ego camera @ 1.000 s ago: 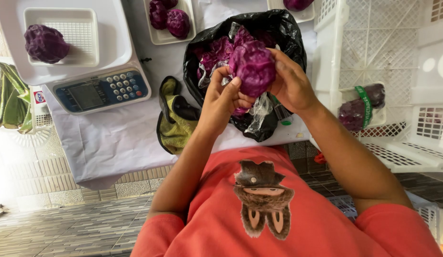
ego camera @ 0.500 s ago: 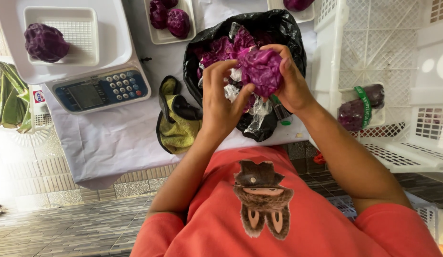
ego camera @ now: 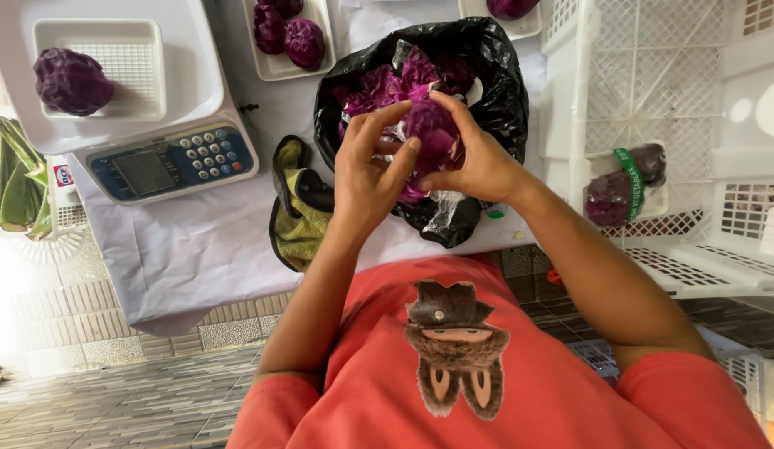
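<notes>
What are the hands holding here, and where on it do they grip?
Both the left hand and right hand hold one small purple cabbage by opposite sides, above the black bag.

A table (ego camera: 179, 249) covered with pale cloth stands on a floor (ego camera: 96, 391) of small grey tiles. Strong light, perhaps daylight, washes out the left edge. White plastic crates (ego camera: 695, 100) stand stacked at the right.

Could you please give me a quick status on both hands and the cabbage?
Left hand and right hand both grip one red cabbage. Held over black bag of purple leaves. Nothing in the way.
</notes>
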